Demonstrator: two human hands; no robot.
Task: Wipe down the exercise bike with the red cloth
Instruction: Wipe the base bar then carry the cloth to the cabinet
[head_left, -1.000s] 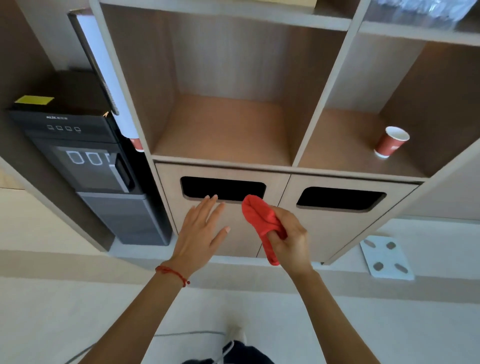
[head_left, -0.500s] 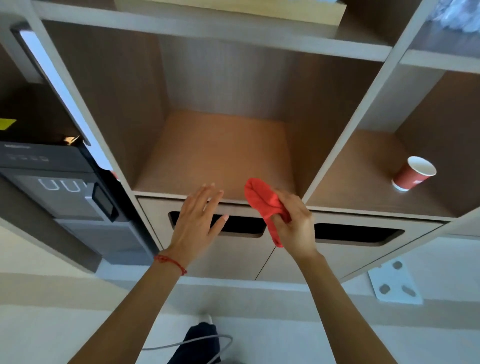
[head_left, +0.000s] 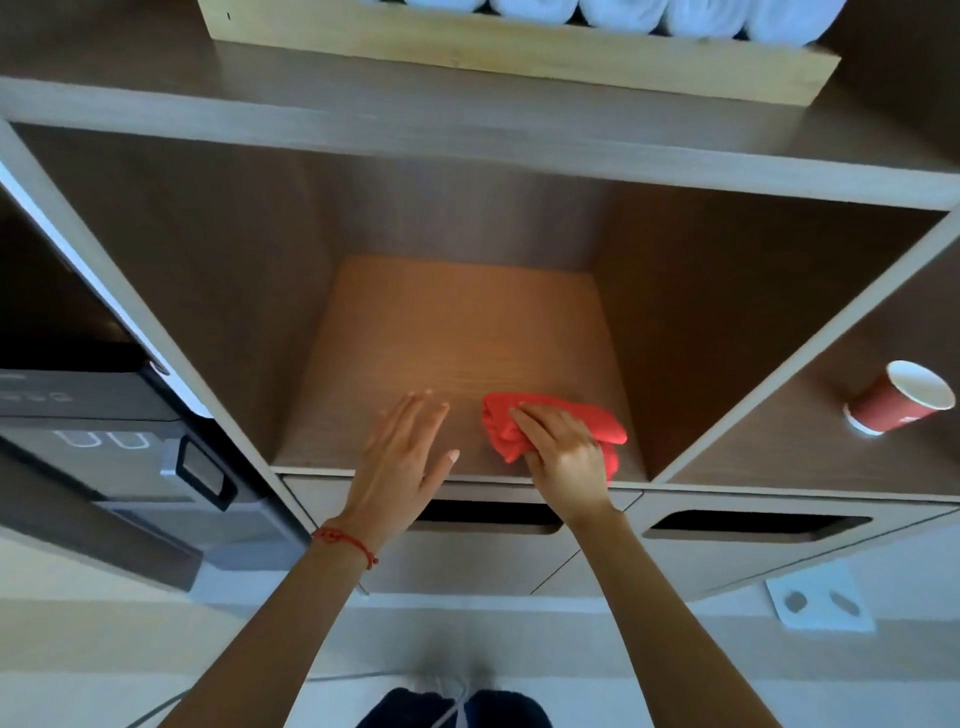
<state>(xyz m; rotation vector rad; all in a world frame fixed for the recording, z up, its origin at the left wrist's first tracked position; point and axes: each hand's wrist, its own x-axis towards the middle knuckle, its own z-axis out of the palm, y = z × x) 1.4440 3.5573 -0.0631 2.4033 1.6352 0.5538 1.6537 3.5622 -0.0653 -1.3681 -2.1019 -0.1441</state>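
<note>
1. Hands first: your right hand (head_left: 563, 454) rests on the red cloth (head_left: 550, 428), fingers curled into the bunched fabric and gripping it
2. Your left hand (head_left: 402, 462) is released, fingers straight and slightly spread, hovering flat just left of the cloth; whether it touches the shelf cannot be told. A thin red string bracelet (head_left: 345, 543) circles that wrist
3. The red cloth lies crumpled on the floor of the middle wooden cubby (head_left: 457, 338), near its front edge and toward its right side
4. The neighbouring cubby on the right holds a red paper cup (head_left: 901, 397), tipped over with its white inside facing up and to the right, well apart from your hands
5. Below the cubbies, two pale drawer fronts each have a dark slot (head_left: 758, 525); your forearms cross in front of the left one
6. On the shelf above sits a light wooden tray (head_left: 509, 52) with rolled white towels (head_left: 618, 8) lined up in it
7. At the far left stands a dark grey machine (head_left: 93, 441) with a small panel on its side
8. A white flat plate (head_left: 818, 603) with grey ovals lies on the floor at lower right
</note>
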